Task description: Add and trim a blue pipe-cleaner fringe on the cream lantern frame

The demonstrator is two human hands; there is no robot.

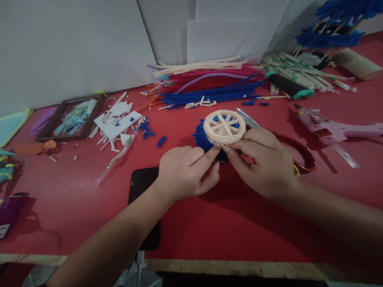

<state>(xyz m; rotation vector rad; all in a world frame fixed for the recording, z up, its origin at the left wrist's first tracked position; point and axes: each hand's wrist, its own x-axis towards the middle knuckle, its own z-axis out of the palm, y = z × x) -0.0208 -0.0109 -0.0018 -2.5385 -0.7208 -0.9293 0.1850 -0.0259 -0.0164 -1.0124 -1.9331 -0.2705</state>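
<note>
A cream wheel with spokes [224, 126], seemingly made of fuzzy pipe cleaner, sits tilted on top of a blue fringed piece [200, 135]. At the wheel's near edge, my left hand [187, 171] pinches with thumb and forefinger. My right hand [260, 159] closes its fingertips on the same edge from the right, almost touching the left fingertips. Their grip hides the lower front of the piece. Scissors with a red handle [309, 159] lie partly under my right hand, the blade showing beyond it.
Bundled pipe cleaners [209, 85] lie along the back. A pink glue gun [338, 129] rests at right, near wrapped sticks [302, 71] and a cardboard tube [357, 63]. White scraps [118, 123] and a brown frame [95, 107] are at left. A black phone [143, 183] lies by my left forearm.
</note>
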